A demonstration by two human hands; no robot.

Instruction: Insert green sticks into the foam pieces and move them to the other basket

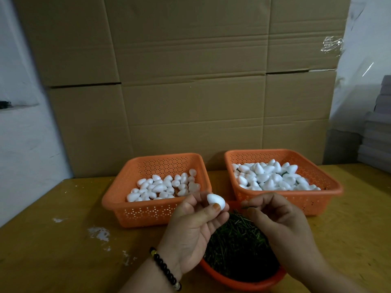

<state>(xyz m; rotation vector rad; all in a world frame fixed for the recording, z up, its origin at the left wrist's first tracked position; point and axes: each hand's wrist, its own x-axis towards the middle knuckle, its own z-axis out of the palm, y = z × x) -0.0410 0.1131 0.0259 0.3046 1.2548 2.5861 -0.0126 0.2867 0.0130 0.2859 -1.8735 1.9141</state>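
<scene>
My left hand (pixel 194 229) pinches a white egg-shaped foam piece (pixel 215 200) between thumb and fingertips, its narrow end pointing right. My right hand (pixel 281 223) pinches a short green stick (pixel 249 207) that points left toward the foam, a small gap apart. Below both hands sits an orange bowl (pixel 243 282) filled with green sticks (pixel 239 244). The left orange basket (pixel 156 210) holds plain foam pieces (pixel 163 188). The right orange basket (pixel 325 187) holds foam pieces (pixel 273 176) with green sticks showing among them.
Everything rests on a yellow wooden table (pixel 63 240) with white paint marks. Stacked cardboard boxes (pixel 190 81) form a wall right behind the baskets. Grey stacked items (pixel 378 134) stand at the far right.
</scene>
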